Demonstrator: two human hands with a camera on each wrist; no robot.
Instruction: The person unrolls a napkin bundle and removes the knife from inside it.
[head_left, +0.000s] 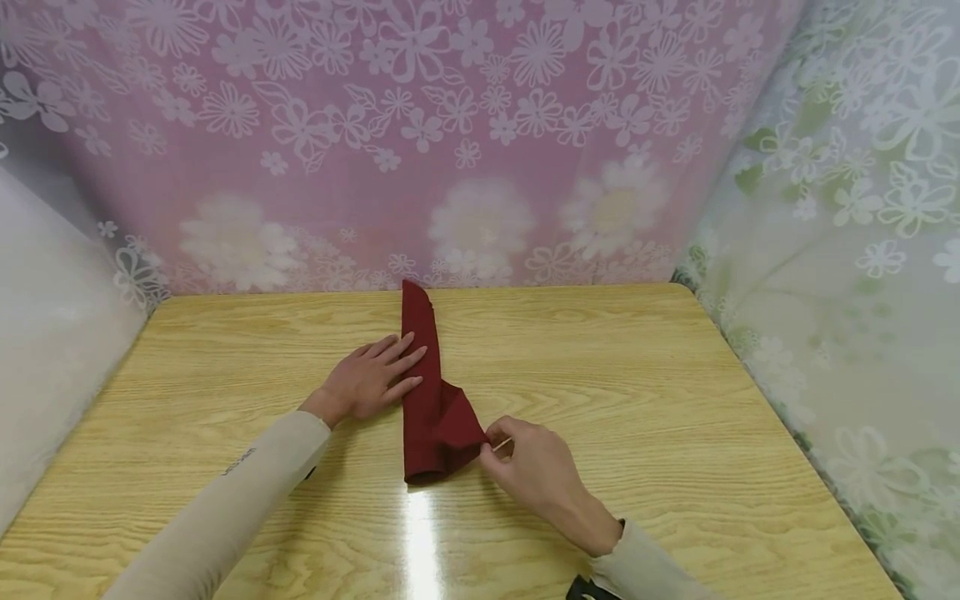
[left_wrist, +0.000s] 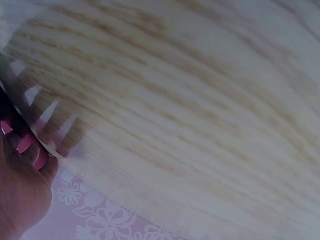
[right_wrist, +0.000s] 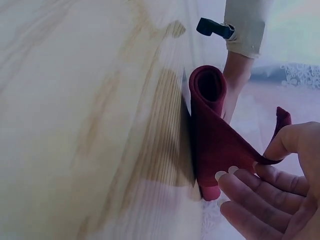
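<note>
A dark red cloth, rolled into a long tube, lies lengthwise on the wooden table, its far end close to the table's back edge. My left hand rests on the middle of the roll with fingers spread and fairly straight. Near the close end, a loose flap sticks out to the right, and my right hand pinches its corner between thumb and fingers. In the right wrist view the rolled cloth shows its hollow spiral end, with the flap stretched toward the right hand.
The wood-grain table spreads out on both sides of the cloth. A pink flowered curtain hangs along the back, and a pale flowered one along the right. A white sheet borders the left side.
</note>
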